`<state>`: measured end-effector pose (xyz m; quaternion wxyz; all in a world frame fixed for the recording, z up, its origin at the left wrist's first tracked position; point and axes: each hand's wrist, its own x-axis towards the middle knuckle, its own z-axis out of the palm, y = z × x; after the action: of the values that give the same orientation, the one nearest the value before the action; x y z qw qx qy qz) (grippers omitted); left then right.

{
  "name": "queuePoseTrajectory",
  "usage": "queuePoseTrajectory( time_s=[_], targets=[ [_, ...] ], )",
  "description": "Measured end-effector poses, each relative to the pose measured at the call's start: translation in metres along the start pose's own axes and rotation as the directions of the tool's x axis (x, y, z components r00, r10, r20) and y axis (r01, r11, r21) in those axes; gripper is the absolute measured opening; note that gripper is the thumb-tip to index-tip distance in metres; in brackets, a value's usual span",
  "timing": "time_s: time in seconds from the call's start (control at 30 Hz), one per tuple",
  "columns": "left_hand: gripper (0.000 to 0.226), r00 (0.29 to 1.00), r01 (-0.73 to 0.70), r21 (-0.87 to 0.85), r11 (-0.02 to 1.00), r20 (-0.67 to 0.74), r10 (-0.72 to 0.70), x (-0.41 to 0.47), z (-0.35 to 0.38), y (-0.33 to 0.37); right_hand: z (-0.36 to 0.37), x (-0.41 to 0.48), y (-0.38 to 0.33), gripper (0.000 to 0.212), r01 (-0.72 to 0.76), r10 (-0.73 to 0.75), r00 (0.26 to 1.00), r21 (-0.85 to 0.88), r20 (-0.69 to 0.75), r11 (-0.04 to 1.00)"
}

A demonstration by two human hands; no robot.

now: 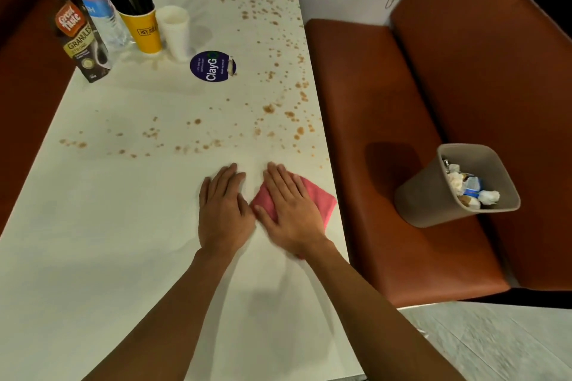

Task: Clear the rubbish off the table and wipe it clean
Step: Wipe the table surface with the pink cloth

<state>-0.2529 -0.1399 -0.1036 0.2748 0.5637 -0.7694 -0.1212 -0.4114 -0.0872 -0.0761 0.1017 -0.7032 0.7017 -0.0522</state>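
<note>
Pink cloth (318, 196) flat beneath right grip (291, 213)

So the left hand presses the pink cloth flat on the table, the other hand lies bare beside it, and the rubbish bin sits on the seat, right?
Not quite. The head view shows the right hand pressing the pink cloth flat on the table; the left hand lies bare beside it. The rubbish bin does sit on the seat.
</note>
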Motion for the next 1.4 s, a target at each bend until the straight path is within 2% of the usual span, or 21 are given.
queuePoseTrajectory(
  time_s=[0.03, 0.1, 0.17, 0.27, 0.33, 0.47, 0.57, 0.63, 0.7, 0.77, 0.83, 0.9, 0.97, 1.1, 1.17, 1.23, 1.3, 1.33, 1.4],
  targets=[
    [0.050, 1.000, 0.007, 0.016, 1.000, -0.001, -0.007, 0.001, 0.001, 0.002, 0.001, -0.015, 0.007, 0.081, -0.016, 0.016, 1.000, 0.004, -0.003, 1.000],
    [0.050, 1.000, -0.001, 0.041, 0.999, 0.003, 0.001, 0.007, 0.004, 0.006, 0.004, -0.030, 0.021, 0.084, -0.222, 0.224, 0.973, 0.045, -0.058, 0.974],
    [0.051, 1.000, -0.027, 0.043, 0.999, 0.013, 0.027, 0.017, 0.010, 0.009, 0.003, -0.024, 0.030, 0.085, -0.395, 0.399, 0.913, 0.058, -0.089, 0.917],
    [0.050, 0.998, -0.055, 0.029, 0.998, 0.026, 0.055, 0.031, 0.017, 0.010, -0.002, 0.011, 0.036, 0.085, -0.477, 0.482, 0.873, 0.070, -0.078, 0.876],
    [0.049, 0.997, -0.079, 0.040, 0.996, 0.029, 0.078, 0.033, 0.018, 0.008, -0.005, 0.024, 0.035, 0.085, -0.458, 0.463, 0.883, 0.079, -0.078, 0.886],
    [0.049, 0.997, -0.073, 0.036, 0.997, 0.017, 0.072, 0.030, 0.016, 0.009, -0.003, -0.014, 0.034, 0.085, -0.225, 0.227, 0.974, 0.049, -0.022, 0.973],
    [0.049, 0.998, -0.062, 0.021, 0.998, 0.019, 0.062, 0.032, 0.016, 0.011, -0.002, -0.023, 0.047, 0.087, -0.317, 0.317, 0.947, 0.006, -0.053, 0.949],
    [0.049, 0.998, -0.053, 0.012, 0.999, 0.016, 0.053, 0.031, 0.016, 0.012, -0.004, 0.002, 0.048, 0.088, -0.434, 0.435, 0.898, 0.024, -0.068, 0.900],
    [0.048, 0.998, -0.057, 0.009, 0.998, 0.012, 0.057, 0.031, 0.016, 0.011, -0.006, 0.027, 0.042, 0.088, -0.485, 0.486, 0.872, 0.024, -0.061, 0.874],
    [0.048, 0.999, -0.051, 0.012, 0.999, 0.011, 0.051, 0.032, 0.015, 0.011, -0.005, 0.035, 0.037, 0.088, -0.408, 0.409, 0.911, 0.028, -0.053, 0.913],
    [0.048, 0.999, -0.050, 0.019, 0.999, 0.012, 0.050, 0.032, 0.015, 0.010, -0.005, 0.017, 0.034, 0.089, -0.251, 0.252, 0.968, 0.045, -0.019, 0.967],
    [0.048, 0.999, -0.053, 0.013, 0.999, 0.009, 0.053, 0.031, 0.015, 0.012, -0.005, -0.010, 0.039, 0.090, -0.164, 0.164, 0.986, 0.045, 0.002, 0.985],
    [0.047, 0.998, -0.058, 0.005, 0.998, -0.003, 0.058, 0.032, 0.015, 0.011, -0.005, -0.013, 0.050, 0.091, -0.225, 0.226, 0.974, 0.022, -0.025, 0.974],
    [0.048, 0.999, -0.050, -0.001, 0.999, 0.005, 0.050, 0.032, 0.015, 0.011, -0.008, 0.040, 0.053, 0.091, -0.429, 0.429, 0.901, 0.020, -0.059, 0.903],
    [0.048, 0.999, -0.049, 0.001, 0.999, 0.013, 0.049, 0.032, 0.015, 0.011, -0.008, 0.052, 0.047, 0.090, -0.383, 0.384, 0.922, 0.030, -0.048, 0.923],
    [0.048, 0.999, -0.045, 0.004, 0.999, 0.011, 0.045, 0.032, 0.015, 0.011, -0.010, 0.035, 0.045, 0.089, -0.203, 0.203, 0.979, 0.030, -0.009, 0.979],
    [0.048, 0.999, -0.044, -0.005, 0.999, 0.003, 0.044, 0.031, 0.015, 0.012, -0.011, 0.008, 0.052, 0.087, -0.059, 0.059, 0.998, 0.003, 0.022, 0.998],
    [0.048, 0.999, -0.042, -0.013, 0.999, 0.002, 0.042, 0.031, 0.015, 0.012, -0.010, 0.000, 0.058, 0.087, -0.056, 0.057, 0.998, -0.013, 0.017, 0.998],
    [0.049, 0.999, -0.033, -0.025, 0.999, 0.001, 0.033, 0.031, 0.015, 0.012, -0.008, 0.005, 0.067, 0.087, -0.170, 0.170, 0.985, -0.015, -0.030, 0.985]
  ],
)
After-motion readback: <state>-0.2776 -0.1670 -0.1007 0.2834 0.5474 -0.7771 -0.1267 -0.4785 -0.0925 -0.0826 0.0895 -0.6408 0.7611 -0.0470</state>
